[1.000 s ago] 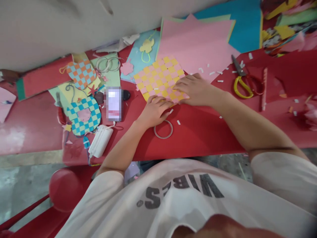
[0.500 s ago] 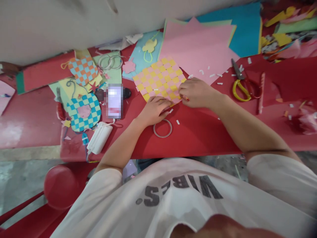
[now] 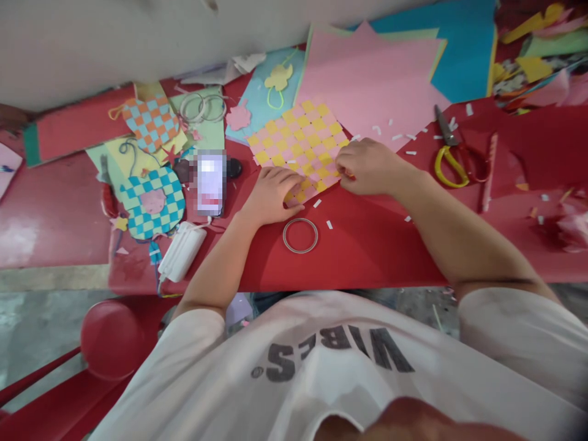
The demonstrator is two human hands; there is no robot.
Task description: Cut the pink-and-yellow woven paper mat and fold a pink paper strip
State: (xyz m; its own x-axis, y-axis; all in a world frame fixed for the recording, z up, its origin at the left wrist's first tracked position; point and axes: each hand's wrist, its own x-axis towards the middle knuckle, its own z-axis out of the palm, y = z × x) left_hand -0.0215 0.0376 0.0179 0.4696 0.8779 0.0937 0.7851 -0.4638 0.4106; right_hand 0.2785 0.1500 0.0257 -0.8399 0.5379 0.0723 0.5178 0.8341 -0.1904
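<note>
A woven paper sheet (image 3: pixel 301 138) in pink and yellow checks lies on the red table between my hands. My left hand (image 3: pixel 274 193) rests on its lower left edge, fingers stretched and thumb apart. At the right edge, my right hand (image 3: pixel 370 166) is closed, with curled fingertips gripping the sheet's margin; the exact pinch is partly hidden. Below the left hand lies a thin ring (image 3: pixel 300 252), apart from both hands. Small white paper strips (image 3: pixel 329 225) are scattered close by.
Scissors (image 3: pixel 448 144) with yellow and red handles lie to the right. Large pink paper (image 3: pixel 367 79) is behind the sheet. A phone (image 3: pixel 210 184), a white power bank (image 3: pixel 182 251) and a blue-green woven piece (image 3: pixel 172 199) are on the left. Paper scraps fill the far right corner.
My left hand has shifted left along the sheet's lower edge, its thumb and fingers spreading wider. My right hand stays at the right edge. The view has moved slightly.
</note>
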